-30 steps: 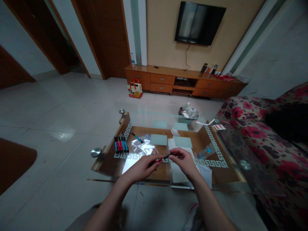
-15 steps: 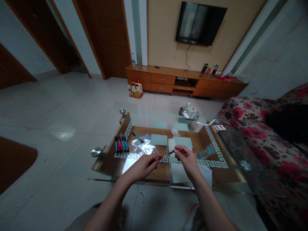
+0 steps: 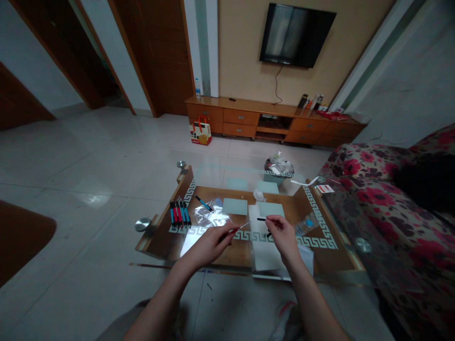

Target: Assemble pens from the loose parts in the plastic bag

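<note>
The person sits at a low glass table (image 3: pixel 322 258) with both hands raised just above its near edge. The left hand (image 3: pixel 209 244) has its fingers pinched together on a red pen (image 3: pixel 232 231), held almost level, with a thin pale tip poking out toward the right. The right hand (image 3: pixel 284 234) grips a short black piece (image 3: pixel 261 219) between thumb and forefinger, clear of the pen's tip with a small gap between them. It looks like the pen's front end or cap, though the dim light makes that hard to confirm. Judging by this, the work stands at the point where the pen is in two parts, one in each hand. Joining them would call for lining the black piece up with the thin tip and keeping both level, since the parts are slim and easy to miss. Beneath the hands lies a white sheet (image 3: pixel 263 251). Farther left on the table a row of pens (image 3: pixel 178 214) lies side by side, with a crumpled clear bag (image 3: pixel 212 219) and a single blue pen (image 3: pixel 203 203) just beside them.
</note>
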The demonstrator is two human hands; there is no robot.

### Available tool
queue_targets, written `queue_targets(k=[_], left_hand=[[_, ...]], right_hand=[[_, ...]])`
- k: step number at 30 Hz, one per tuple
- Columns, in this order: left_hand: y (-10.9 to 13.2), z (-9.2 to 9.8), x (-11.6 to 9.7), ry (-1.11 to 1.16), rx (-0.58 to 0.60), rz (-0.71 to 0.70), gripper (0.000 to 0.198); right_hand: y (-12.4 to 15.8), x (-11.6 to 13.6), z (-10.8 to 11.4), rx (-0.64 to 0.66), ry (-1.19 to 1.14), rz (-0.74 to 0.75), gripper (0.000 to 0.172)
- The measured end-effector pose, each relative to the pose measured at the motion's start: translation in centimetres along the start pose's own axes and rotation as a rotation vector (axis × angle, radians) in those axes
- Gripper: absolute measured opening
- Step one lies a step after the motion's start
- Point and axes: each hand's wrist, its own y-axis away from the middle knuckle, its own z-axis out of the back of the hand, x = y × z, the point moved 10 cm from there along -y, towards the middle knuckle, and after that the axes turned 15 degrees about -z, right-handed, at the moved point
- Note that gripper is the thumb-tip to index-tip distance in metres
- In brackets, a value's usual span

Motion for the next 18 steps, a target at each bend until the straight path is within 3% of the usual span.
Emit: queue_targets(k=[7,18], left_hand=[[-0.3,0.3,-0.6,0.000,-0.011,-0.018,0.039],[-0.2,0.4,-0.4,-0.011,-0.016,-0.023,0.038]], right_hand=[[1.2,0.1,-2.9,0.047,0.586,0.181,0.016],[2.1,0.8,-2.8,0.009,0.896,0.316,0.022]])
